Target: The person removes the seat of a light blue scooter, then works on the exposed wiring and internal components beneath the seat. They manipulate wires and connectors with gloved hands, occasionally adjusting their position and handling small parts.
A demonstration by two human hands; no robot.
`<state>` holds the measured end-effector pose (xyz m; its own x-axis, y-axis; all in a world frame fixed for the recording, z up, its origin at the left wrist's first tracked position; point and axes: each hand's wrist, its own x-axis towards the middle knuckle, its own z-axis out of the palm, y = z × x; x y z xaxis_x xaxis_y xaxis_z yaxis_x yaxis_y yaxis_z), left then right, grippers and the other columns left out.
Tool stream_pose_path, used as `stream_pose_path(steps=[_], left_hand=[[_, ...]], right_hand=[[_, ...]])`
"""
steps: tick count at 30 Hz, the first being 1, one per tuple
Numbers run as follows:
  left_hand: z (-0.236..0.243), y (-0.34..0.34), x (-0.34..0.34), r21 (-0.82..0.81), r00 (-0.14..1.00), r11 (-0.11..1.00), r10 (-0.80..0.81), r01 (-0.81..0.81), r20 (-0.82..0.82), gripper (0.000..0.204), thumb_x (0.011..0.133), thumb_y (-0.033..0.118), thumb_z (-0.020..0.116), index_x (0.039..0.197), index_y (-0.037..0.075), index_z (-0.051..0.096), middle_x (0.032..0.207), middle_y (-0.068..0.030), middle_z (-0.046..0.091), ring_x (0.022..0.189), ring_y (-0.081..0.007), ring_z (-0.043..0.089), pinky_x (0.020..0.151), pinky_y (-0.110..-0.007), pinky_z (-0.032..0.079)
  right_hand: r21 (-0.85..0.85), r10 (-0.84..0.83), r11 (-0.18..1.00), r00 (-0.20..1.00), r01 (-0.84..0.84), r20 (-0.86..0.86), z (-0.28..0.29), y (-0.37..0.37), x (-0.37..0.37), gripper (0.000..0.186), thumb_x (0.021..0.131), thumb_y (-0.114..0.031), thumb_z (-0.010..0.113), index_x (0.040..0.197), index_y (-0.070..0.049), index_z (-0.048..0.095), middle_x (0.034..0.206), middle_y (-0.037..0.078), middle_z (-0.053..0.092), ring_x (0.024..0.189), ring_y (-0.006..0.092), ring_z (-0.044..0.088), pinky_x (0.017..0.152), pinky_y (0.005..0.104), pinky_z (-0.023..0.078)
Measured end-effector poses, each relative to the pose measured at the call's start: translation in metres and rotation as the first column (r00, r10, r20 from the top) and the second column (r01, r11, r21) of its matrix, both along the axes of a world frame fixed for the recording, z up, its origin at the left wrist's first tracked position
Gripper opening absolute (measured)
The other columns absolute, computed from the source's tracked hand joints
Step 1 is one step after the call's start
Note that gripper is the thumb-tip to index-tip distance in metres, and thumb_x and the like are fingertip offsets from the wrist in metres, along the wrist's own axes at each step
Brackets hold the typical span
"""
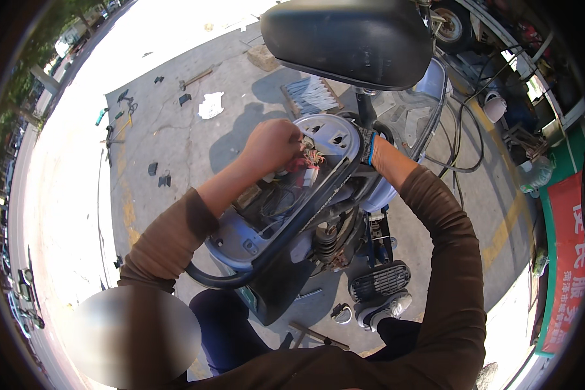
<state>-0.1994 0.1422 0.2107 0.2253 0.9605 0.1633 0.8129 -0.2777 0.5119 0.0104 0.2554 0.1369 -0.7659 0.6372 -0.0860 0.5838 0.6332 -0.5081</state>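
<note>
An open two-wheeler body with silver-blue trim (240, 244) stands in front of me, its compartment exposing bundled wires (315, 156) and a red part (299, 165). My bare left hand (276, 144) is over the far end of this opening, fingers curled in toward the wires; what they pinch is hidden. My right hand (367, 148), in a dark glove with a blue cuff, reaches to the body's far right side. Its fingers are out of sight behind the trim. A black rail (305, 224) runs along the near side. A spring shock absorber (325, 242) shows below.
A large black padded seat (348, 45) rises beyond my hands. A hammer (196, 78), white paper (210, 105) and dark parts (165, 179) lie on the left pavement. Black cables (461, 146) loop at right. A ribbed black pedal (379, 280) sits by my shoe (390, 311).
</note>
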Motion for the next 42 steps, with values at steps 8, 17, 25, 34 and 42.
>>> stream_pose_path(steps=[8,17,25,34,42], left_hand=[[0.006,-0.003,0.006,0.087,0.952,0.995,-0.016,0.045,-0.305,0.014,0.074,0.017,0.063,0.081,0.005,0.066,0.077,-0.0128,0.063,0.075,-0.0331,0.062,0.067,-0.042,0.049],[0.016,0.002,0.0,0.223,0.873,0.887,-0.304,0.405,-0.381,0.01,0.074,0.013,0.06,0.079,0.004,0.057,0.084,-0.0115,0.061,0.074,-0.0314,0.062,0.064,-0.04,0.05],[0.026,0.005,-0.006,0.162,0.883,0.902,-0.332,0.4,-0.332,0.019,0.074,0.011,0.065,0.089,0.001,0.059,0.086,-0.0153,0.06,0.076,-0.0358,0.061,0.068,-0.042,0.05],[0.025,0.002,-0.018,-0.046,0.969,0.974,-0.216,0.223,0.119,0.03,0.073,0.007,0.068,0.101,0.0,0.06,0.102,-0.0124,0.066,0.088,-0.0213,0.066,0.074,-0.032,0.054],[0.019,-0.001,-0.013,-0.127,0.756,0.951,-0.138,0.282,0.64,0.026,0.076,-0.002,0.057,0.102,-0.002,0.053,0.094,-0.0072,0.061,0.091,-0.0139,0.061,0.076,-0.027,0.05]], right_hand=[[-0.008,0.036,0.999,0.999,-0.036,-0.012,-0.003,0.005,-0.002,0.048,0.085,-0.036,0.056,0.123,-0.009,0.051,0.122,0.016,0.056,0.11,0.0332,0.055,0.093,0.0415,0.043],[0.111,0.021,0.993,0.995,-0.032,0.094,-0.004,0.003,0.007,0.047,0.085,-0.036,0.056,0.123,-0.009,0.051,0.122,0.016,0.056,0.109,0.0338,0.055,0.092,0.0417,0.044],[-0.132,0.061,0.991,0.983,-0.037,0.175,0.08,-0.019,0.047,0.043,0.086,-0.036,0.054,0.117,-0.006,0.057,0.111,0.018,0.062,0.102,0.0345,0.059,0.09,0.0423,0.045],[-0.27,-0.407,0.893,0.902,0.359,-0.146,0.061,-0.072,0.133,0.047,0.084,-0.017,0.069,0.126,-0.009,0.052,0.101,0.007,0.064,0.089,0.0184,0.061,0.081,0.0321,0.05],[-0.091,-0.558,0.769,0.595,0.633,-0.579,0.022,-0.082,0.105,0.027,0.074,0.001,0.071,0.099,-0.004,0.061,0.09,0.005,0.062,0.084,0.0148,0.06,0.079,0.0301,0.05]])
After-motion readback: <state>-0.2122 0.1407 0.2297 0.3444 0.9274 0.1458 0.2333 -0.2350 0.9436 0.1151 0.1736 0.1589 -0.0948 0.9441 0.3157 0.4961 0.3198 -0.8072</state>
